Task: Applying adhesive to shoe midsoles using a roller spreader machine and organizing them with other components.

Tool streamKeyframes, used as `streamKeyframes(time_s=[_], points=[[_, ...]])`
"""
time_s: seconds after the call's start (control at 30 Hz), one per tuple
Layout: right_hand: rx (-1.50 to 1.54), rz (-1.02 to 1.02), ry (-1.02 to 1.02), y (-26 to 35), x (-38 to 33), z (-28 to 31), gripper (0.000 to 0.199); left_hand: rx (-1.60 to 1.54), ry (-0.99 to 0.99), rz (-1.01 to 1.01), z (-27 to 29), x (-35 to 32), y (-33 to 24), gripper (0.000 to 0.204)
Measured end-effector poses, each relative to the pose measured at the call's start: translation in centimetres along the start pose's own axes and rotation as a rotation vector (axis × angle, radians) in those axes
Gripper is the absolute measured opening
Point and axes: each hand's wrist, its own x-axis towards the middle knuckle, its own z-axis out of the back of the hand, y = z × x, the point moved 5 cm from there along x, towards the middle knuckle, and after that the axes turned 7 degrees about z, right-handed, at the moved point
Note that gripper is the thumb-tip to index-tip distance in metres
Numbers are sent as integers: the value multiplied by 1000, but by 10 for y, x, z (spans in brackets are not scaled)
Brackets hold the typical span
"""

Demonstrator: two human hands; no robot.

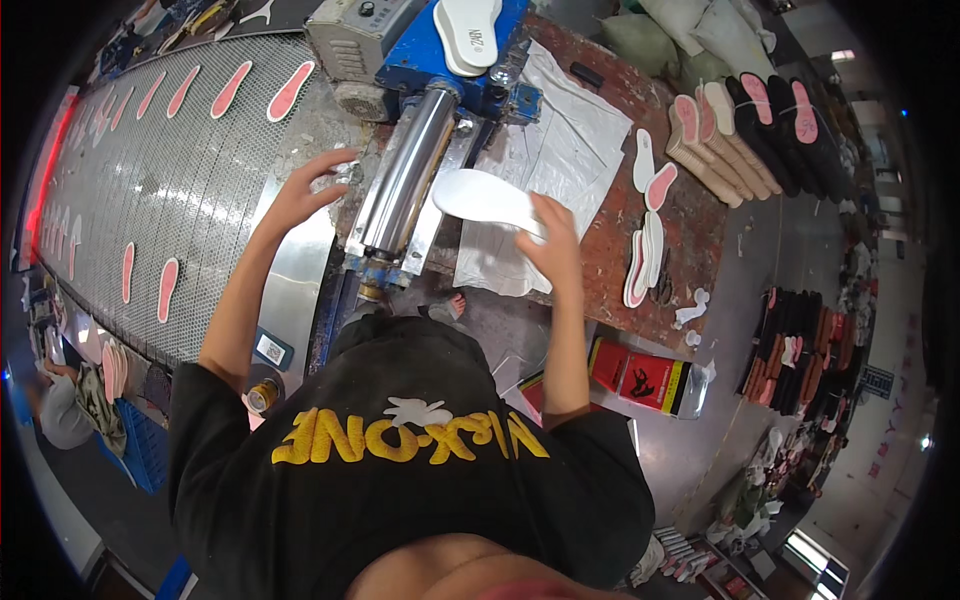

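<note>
Head view: a worker's right hand (553, 236) pinches one end of a white insole (480, 196), its other end pointing toward the left hand (305, 190), fingers spread beside a steel roller (408, 170). Beyond the hands lie stacked insoles (468, 32); past the left hand, pink insoles (291, 92) dot a mesh belt (210, 170).

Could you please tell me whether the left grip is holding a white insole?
No, the right grip holds a white insole, while the left grip is open, to the left of the metal roller.
</note>
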Motion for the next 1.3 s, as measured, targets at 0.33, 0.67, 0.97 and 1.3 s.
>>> streamKeyframes(time_s=[0.33, 0.67, 0.97, 1.3], points=[[138, -24, -222, 72, 30, -74, 48, 358, 188, -286, 1, 46, 8, 84], [72, -731, -25, -18, -227, -169, 12, 581, 24, -294, 41, 34, 96, 78], [292, -898, 391, -96, -306, -222, 17, -1238, 22, 317, 26, -68, 215, 55], [525, -920, 659, -113, -290, -228, 21, -1603, -573, 178, 12, -157, 245, 46]])
